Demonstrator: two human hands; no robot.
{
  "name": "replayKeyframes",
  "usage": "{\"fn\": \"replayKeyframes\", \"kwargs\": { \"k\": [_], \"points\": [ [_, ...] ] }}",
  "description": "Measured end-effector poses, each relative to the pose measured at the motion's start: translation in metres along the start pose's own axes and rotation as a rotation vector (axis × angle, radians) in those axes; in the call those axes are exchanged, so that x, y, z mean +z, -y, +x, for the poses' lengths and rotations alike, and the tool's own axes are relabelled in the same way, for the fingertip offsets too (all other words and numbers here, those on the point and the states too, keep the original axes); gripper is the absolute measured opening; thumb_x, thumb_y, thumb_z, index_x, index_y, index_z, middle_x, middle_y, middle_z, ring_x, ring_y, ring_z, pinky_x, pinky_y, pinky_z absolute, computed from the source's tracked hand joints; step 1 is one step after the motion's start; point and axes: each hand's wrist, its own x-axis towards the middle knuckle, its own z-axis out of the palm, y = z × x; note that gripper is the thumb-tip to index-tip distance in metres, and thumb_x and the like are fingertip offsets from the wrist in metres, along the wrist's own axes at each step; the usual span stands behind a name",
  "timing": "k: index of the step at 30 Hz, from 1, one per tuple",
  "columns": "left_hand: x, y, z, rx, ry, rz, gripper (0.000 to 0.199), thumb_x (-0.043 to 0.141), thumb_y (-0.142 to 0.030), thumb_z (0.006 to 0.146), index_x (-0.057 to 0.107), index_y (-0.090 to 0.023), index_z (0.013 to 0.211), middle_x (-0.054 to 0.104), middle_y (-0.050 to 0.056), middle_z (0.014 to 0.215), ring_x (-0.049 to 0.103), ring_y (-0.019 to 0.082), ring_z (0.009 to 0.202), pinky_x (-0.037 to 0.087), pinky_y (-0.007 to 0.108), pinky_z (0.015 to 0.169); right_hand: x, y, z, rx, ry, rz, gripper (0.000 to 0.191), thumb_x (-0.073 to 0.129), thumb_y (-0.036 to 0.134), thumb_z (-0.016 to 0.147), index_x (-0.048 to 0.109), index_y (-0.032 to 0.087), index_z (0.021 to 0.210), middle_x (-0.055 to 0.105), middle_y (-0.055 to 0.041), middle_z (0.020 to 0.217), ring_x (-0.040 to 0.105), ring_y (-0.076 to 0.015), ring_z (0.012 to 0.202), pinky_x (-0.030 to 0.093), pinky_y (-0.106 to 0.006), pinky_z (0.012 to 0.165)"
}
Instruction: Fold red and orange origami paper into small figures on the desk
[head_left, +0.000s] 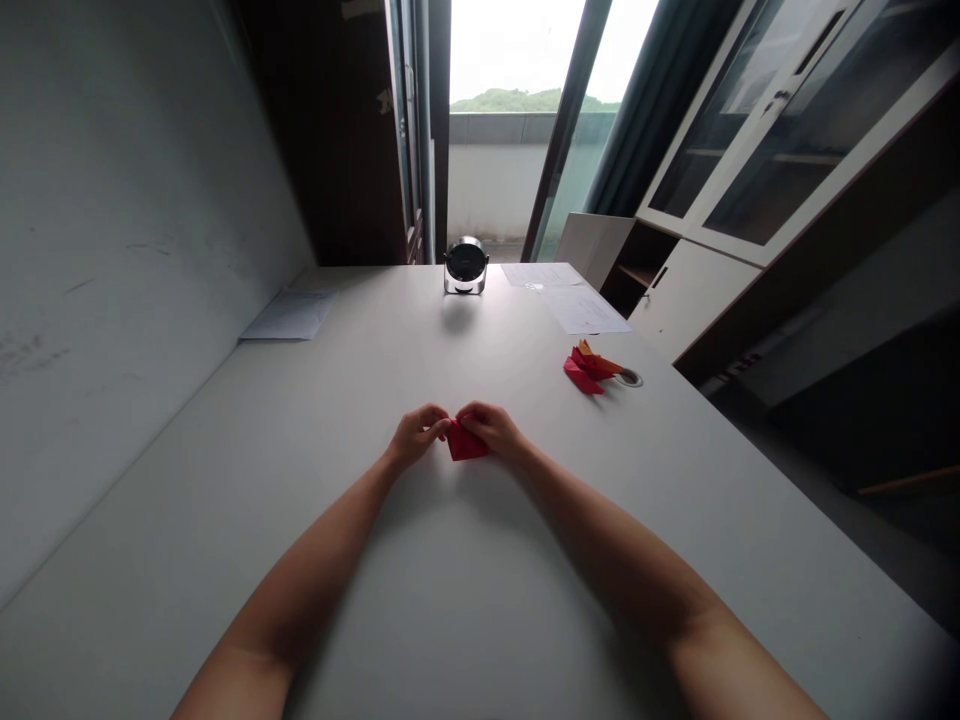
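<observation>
A small piece of folded red paper [468, 443] is held between my two hands, a little above or at the white table; I cannot tell if it touches. My left hand [420, 434] pinches its left upper edge with thumb and fingers. From the upper right, my right hand [489, 424] grips the same paper, the thumb lying over its face. The fingers of both hands partly cover the top of the paper.
On the white table [450, 600], folded red and orange paper pieces [589, 368] lie beside a white ring [628, 378] at the right. A round silver-black device [466, 265] stands at the back. Paper sheets lie back left [291, 314] and back right [583, 308]. A wall borders the left.
</observation>
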Motion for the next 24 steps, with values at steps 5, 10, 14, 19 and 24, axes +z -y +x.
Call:
{"fn": "replayKeyframes", "kwargs": {
  "k": [5, 10, 14, 19, 24],
  "points": [
    [-0.0024, 0.0000, 0.0013, -0.022, 0.029, -0.105, 0.033, 0.073, -0.046, 0.085, 0.062, -0.015, 0.088, 0.063, 0.001, 0.070, 0.060, 0.012, 0.061, 0.048, 0.024, 0.060, -0.0006, 0.0053, -0.0015, 0.014, 0.030, -0.014, 0.033, 0.067, 0.049, 0.086, 0.071, 0.017, 0.095, 0.069, -0.0039, 0.082, 0.060, -0.0163, 0.073, 0.049, -0.029, 0.068],
    [-0.0025, -0.0032, 0.0013, -0.037, 0.042, -0.154, 0.036, 0.073, -0.048, 0.084, 0.064, -0.015, 0.096, 0.064, 0.002, 0.072, 0.061, 0.013, 0.065, 0.049, 0.027, 0.065, 0.0001, 0.0072, -0.0016, 0.026, 0.034, 0.001, 0.036, 0.069, 0.050, 0.083, 0.071, 0.018, 0.099, 0.069, -0.0034, 0.081, 0.058, -0.0152, 0.070, 0.046, -0.027, 0.063],
    [-0.0009, -0.0029, 0.0003, -0.039, 0.065, -0.161, 0.041, 0.073, -0.049, 0.084, 0.068, -0.013, 0.102, 0.066, 0.004, 0.073, 0.061, 0.015, 0.067, 0.050, 0.029, 0.067, 0.0003, 0.0089, -0.0022, 0.061, 0.032, 0.038, 0.038, 0.069, 0.051, 0.083, 0.068, 0.018, 0.102, 0.069, -0.0034, 0.080, 0.058, -0.0151, 0.068, 0.046, -0.026, 0.060],
    [0.0004, -0.0054, -0.0007, -0.051, 0.088, -0.204, 0.036, 0.074, -0.045, 0.083, 0.068, -0.012, 0.095, 0.069, 0.007, 0.081, 0.064, 0.016, 0.072, 0.052, 0.031, 0.072, -0.0004, 0.0093, -0.0019, 0.056, 0.032, 0.077, 0.035, 0.070, 0.049, 0.083, 0.066, 0.019, 0.101, 0.067, -0.0013, 0.077, 0.056, -0.0133, 0.065, 0.043, -0.025, 0.059],
    [0.0004, -0.0081, 0.0001, -0.057, 0.076, -0.196, 0.036, 0.074, -0.045, 0.084, 0.065, -0.013, 0.099, 0.067, 0.004, 0.075, 0.063, 0.014, 0.068, 0.051, 0.028, 0.068, 0.0007, 0.0071, -0.0014, 0.025, 0.023, 0.086, 0.032, 0.070, 0.047, 0.083, 0.065, 0.019, 0.099, 0.065, 0.0001, 0.077, 0.055, -0.0127, 0.065, 0.042, -0.024, 0.059]
  ]
}}
